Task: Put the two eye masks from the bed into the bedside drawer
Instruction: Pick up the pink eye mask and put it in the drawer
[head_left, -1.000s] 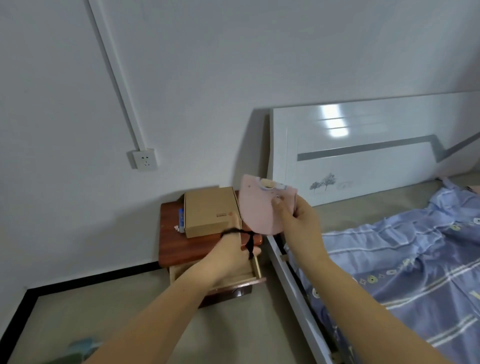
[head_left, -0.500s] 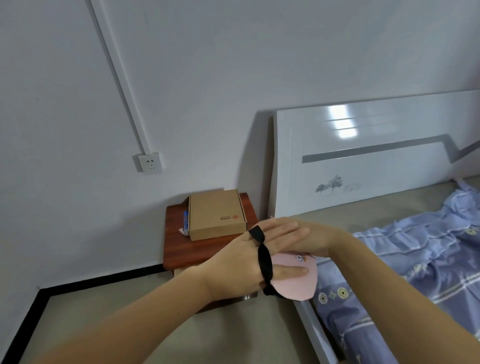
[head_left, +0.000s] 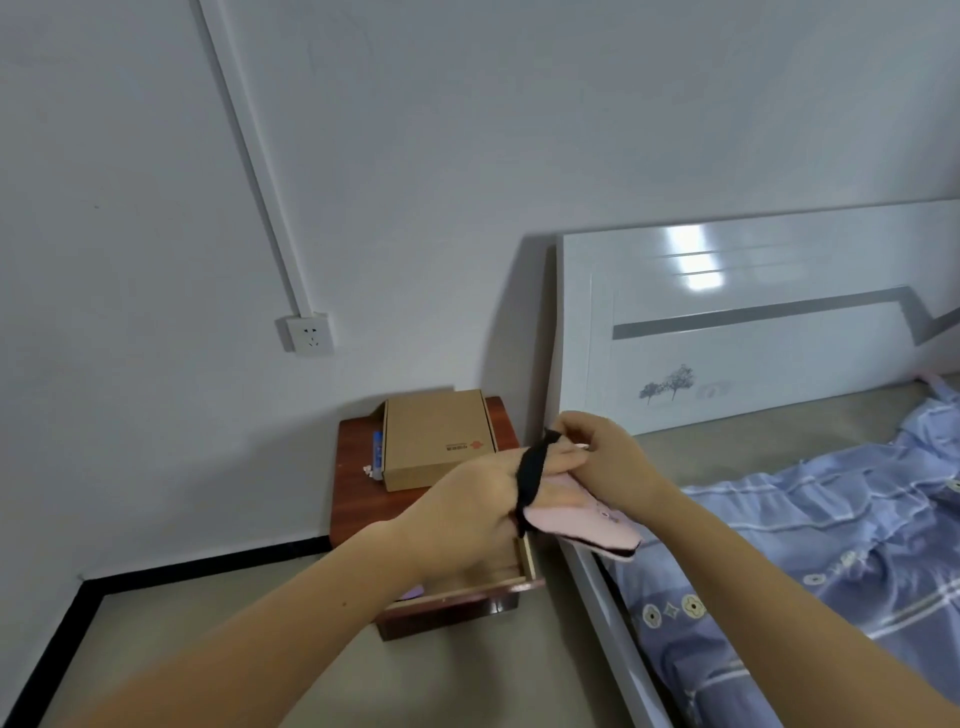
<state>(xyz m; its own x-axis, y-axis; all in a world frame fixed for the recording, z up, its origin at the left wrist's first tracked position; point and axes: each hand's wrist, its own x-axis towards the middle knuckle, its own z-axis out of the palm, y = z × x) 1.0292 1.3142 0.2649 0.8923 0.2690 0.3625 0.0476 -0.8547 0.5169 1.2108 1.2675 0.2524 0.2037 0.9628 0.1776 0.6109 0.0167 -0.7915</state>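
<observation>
Presently the left hand (head_left: 467, 514), fingers threaded through the black strap (head_left: 531, 480), and the right hand (head_left: 602, 457), pinching that strap, hold the pink eye mask (head_left: 582, 525) at frame centre above the open drawer (head_left: 467, 603); the strap may snag on release.

Both forearms are bare, sleeveless, and neither hand wears rings.

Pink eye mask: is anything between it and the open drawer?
Mainly the left hand: the mask's black strap is looped around its fingers, above the open drawer. The right hand pinches the strap's end.
</observation>
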